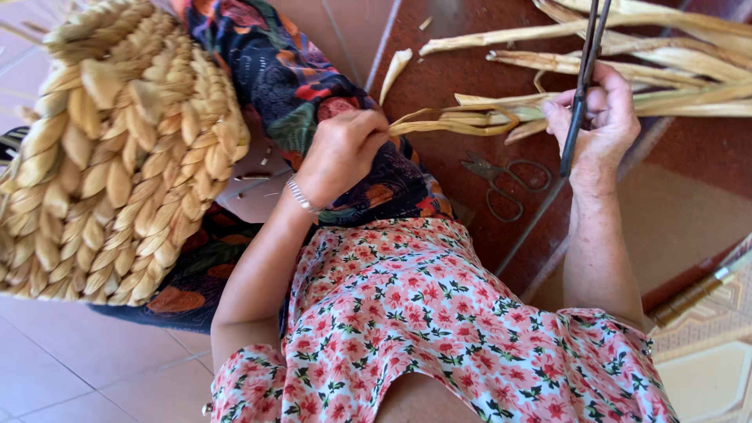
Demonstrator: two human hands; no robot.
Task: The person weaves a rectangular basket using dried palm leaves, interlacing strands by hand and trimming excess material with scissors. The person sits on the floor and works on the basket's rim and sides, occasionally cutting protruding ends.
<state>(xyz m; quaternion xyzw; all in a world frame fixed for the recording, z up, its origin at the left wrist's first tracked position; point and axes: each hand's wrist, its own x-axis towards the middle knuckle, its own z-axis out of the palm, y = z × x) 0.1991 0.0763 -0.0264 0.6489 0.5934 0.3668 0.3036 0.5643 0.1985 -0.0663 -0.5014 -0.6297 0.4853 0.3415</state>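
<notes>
Leftmost, we see a woven basket (pixel 110 157) of plaited straw-coloured fibre resting against our patterned dark trousers (pixel 290 86), probably propped there to keep it close to the work; its upper and left edges run out of view, so we cannot tell its full shape. Next comes our left hand (pixel 341 153), a metal bracelet (pixel 301 196) at the wrist, fingers closed in a pinch on the end of a dried fibre strand (pixel 454 124) that curves across to the right, seemingly held taut so it stays straight. On the red floor tile (pixel 470 55) beneath lie scissors (pixel 505 184), untouched, near both hands. Further right, our right hand (pixel 595 125) curls around a thin dark rod-like tool (pixel 581 82); whether it is one piece or two we cannot make out, and its top is cut off. Loose dried stalks (pixel 666 55) lie fanned behind it, their far ends leaving the picture.
</notes>
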